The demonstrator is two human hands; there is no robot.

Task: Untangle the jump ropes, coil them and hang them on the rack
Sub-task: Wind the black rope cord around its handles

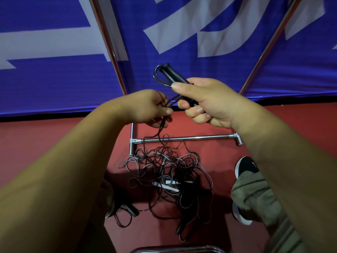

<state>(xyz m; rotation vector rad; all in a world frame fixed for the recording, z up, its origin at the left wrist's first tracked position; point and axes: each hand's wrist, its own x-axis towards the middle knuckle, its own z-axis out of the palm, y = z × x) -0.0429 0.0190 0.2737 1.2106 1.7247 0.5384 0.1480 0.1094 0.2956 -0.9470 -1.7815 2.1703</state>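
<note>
My right hand [207, 101] grips two black jump-rope handles [172, 75] side by side, their ribbed ends pointing up and to the left. A loop of black cord [158, 77] curls out at those ends. My left hand [151, 108] pinches the black cord just left of the right hand. From it the cord hangs down into a tangled pile of black and grey ropes [164, 172] on the red floor. White handles [170, 184] lie inside the pile. The metal rack's base bar [186, 138] lies just behind the pile.
Two slanted rack poles [109, 44] [269, 44] rise in front of a blue and white banner [182, 33]. My right leg and black shoe [246, 167] stand right of the pile. Another black handle [131, 209] lies at the lower left. A metal rail [178, 250] shows at the bottom edge.
</note>
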